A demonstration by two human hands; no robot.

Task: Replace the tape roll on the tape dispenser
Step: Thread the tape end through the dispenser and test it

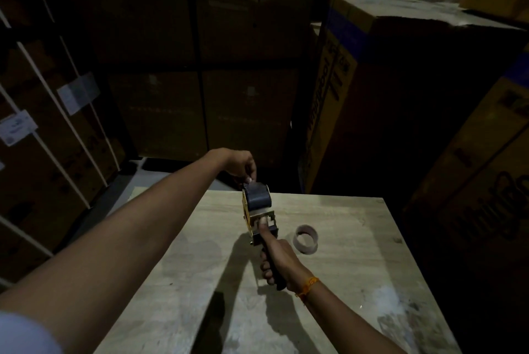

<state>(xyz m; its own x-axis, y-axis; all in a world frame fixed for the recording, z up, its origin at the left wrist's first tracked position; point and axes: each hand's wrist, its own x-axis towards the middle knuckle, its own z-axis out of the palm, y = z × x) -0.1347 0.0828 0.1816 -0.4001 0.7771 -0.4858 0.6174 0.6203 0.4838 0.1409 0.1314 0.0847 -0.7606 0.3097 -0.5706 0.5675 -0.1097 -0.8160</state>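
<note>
A hand-held tape dispenser (252, 210) with a yellow side plate is held above the light wooden table (357, 282). A dark tape roll (259, 199) sits on it. My right hand (276, 259) grips the dispenser's black handle, with the thumb stretched forward onto the metal front frame. My left hand (242, 166) reaches over the far end and pinches the top edge of the tape roll with its fingertips. A nearly used-up tape roll (307, 239), a pale ring, lies on the table just right of the dispenser.
Tall stacks of cardboard boxes (400, 96) close in behind and to the right of the table. More strapped boxes (43, 139) stand at the left. The table's far edge (300, 194) runs right under the dispenser. The scene is dim.
</note>
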